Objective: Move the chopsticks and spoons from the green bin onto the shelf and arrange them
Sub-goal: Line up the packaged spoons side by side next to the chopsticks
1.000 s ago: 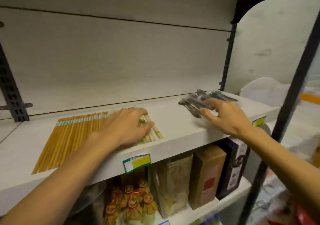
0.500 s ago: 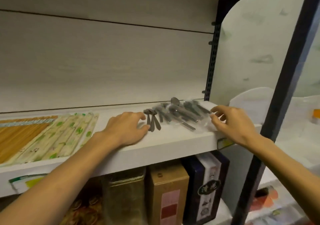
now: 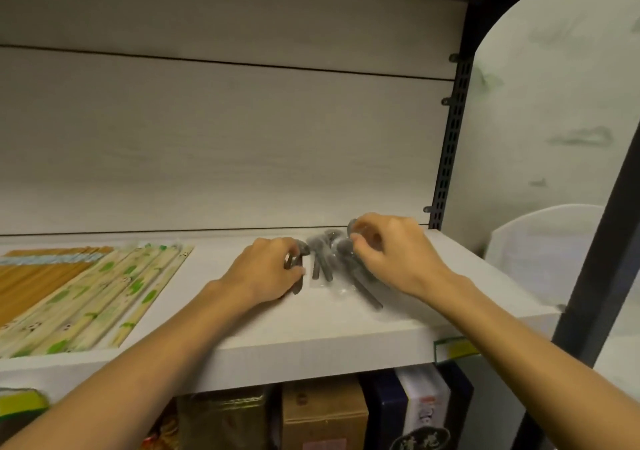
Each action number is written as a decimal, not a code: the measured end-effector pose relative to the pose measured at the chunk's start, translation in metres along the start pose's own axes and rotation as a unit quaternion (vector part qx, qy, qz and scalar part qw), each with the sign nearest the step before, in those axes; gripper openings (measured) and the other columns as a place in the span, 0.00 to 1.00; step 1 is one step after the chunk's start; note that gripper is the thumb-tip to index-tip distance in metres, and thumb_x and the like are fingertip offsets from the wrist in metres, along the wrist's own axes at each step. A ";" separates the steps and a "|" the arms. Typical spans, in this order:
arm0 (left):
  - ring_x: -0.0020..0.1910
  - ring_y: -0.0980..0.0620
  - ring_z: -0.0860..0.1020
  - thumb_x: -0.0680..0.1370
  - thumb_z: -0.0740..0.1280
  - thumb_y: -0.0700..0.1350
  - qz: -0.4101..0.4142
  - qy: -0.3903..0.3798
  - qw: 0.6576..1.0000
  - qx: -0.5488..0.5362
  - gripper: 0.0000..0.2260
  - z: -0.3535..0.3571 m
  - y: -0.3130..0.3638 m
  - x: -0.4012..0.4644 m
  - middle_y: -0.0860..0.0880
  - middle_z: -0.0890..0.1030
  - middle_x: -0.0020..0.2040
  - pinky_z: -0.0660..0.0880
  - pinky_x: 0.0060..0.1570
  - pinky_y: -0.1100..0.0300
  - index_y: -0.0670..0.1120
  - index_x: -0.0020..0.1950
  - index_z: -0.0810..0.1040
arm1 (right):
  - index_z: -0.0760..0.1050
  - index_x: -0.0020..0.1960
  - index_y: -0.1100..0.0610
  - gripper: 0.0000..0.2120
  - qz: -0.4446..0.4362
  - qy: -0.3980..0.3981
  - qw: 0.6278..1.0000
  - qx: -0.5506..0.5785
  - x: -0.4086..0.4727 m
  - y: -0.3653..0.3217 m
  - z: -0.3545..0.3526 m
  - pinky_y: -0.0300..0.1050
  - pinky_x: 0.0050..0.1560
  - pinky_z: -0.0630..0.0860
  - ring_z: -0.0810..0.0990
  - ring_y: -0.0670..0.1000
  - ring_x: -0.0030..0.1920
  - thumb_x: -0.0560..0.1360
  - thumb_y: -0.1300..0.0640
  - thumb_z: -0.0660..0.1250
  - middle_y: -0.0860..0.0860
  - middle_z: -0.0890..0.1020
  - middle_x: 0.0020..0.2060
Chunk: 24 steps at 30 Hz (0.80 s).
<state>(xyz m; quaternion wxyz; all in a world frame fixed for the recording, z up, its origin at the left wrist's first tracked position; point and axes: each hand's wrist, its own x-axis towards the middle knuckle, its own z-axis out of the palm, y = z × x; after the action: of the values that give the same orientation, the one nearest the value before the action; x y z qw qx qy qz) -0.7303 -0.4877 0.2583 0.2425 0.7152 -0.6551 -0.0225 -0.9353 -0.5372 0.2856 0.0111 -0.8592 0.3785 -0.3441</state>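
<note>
- Up on the white shelf (image 3: 346, 339), both hands are busy with the spoons (image 3: 323, 259), grey ones sealed in clear plastic sleeves, lying in a small cluster toward the right end of the board.
- The spoons lie roughly front to back, bowls toward the back panel and handles toward the shelf's front edge, fanned slightly apart; one handle runs out diagonally to the front right.
- The left hand (image 3: 268, 269) sits at the left side of the cluster, fingers curled round one wrapped spoon, knuckles up.
- The right hand (image 3: 391, 252) is at the right side, fingertips pinching the wrapping near the bowls at the back.
- Further left on the same shelf lie the chopsticks (image 3: 93, 297): pale packs printed with green bamboo, long axes running from front left to back right, side by side and touching.
- Beside them, at the far left, lies a flat row of plain yellow chopsticks (image 3: 31, 276), slanted the same way.
- Below the shelf stand a brown box (image 3: 323, 415) and a dark box (image 3: 422, 415).
</note>
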 end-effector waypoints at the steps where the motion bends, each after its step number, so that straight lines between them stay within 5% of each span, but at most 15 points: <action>1: 0.47 0.48 0.78 0.76 0.67 0.49 -0.015 0.001 1.000 -0.005 0.07 0.000 -0.003 0.003 0.51 0.82 0.45 0.74 0.46 0.56 0.51 0.53 0.76 | 0.79 0.57 0.52 0.13 -0.004 -0.007 1.000 -0.001 0.005 -0.003 0.004 0.50 0.49 0.78 0.80 0.50 0.47 0.77 0.49 0.62 0.48 0.84 0.46; 6: 0.45 0.47 0.80 0.74 0.71 0.45 -0.062 -0.005 0.995 -0.073 0.06 -0.008 -0.018 0.012 0.47 0.82 0.45 0.75 0.45 0.58 0.50 0.49 0.77 | 0.79 0.54 0.51 0.11 -0.003 -0.021 1.000 0.010 0.026 -0.015 0.023 0.49 0.48 0.78 0.80 0.50 0.46 0.77 0.50 0.61 0.47 0.83 0.44; 12: 0.21 0.53 0.74 0.73 0.74 0.43 -0.085 -0.033 0.975 -0.202 0.07 -0.015 -0.032 0.019 0.46 0.79 0.29 0.69 0.25 0.68 0.43 0.45 0.77 | 0.80 0.51 0.52 0.10 0.025 -0.053 0.997 0.040 0.048 -0.030 0.043 0.51 0.47 0.79 0.79 0.51 0.44 0.76 0.52 0.62 0.47 0.81 0.39; 20: 0.23 0.49 0.76 0.78 0.64 0.36 -0.149 0.037 0.948 -0.280 0.05 -0.028 -0.062 0.036 0.43 0.78 0.34 0.77 0.35 0.59 0.46 0.46 0.75 | 0.80 0.50 0.52 0.09 0.061 -0.086 0.993 0.045 0.076 -0.048 0.068 0.52 0.47 0.80 0.80 0.54 0.45 0.74 0.54 0.63 0.50 0.83 0.42; 24: 0.33 0.49 0.74 0.78 0.60 0.39 -0.167 0.045 0.952 -0.254 0.06 -0.024 -0.079 0.039 0.45 0.76 0.42 0.68 0.31 0.61 0.48 0.51 0.72 | 0.79 0.50 0.50 0.07 0.064 -0.116 0.991 0.012 0.074 -0.049 0.086 0.48 0.46 0.78 0.80 0.53 0.45 0.74 0.51 0.65 0.48 0.82 0.41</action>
<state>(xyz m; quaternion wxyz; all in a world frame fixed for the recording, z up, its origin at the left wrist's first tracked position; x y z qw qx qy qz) -0.6428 -0.5147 0.2607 0.4381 0.7298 -0.4870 -0.1957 -0.8169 -0.5717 0.2767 0.0871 -0.8669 0.4253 -0.2450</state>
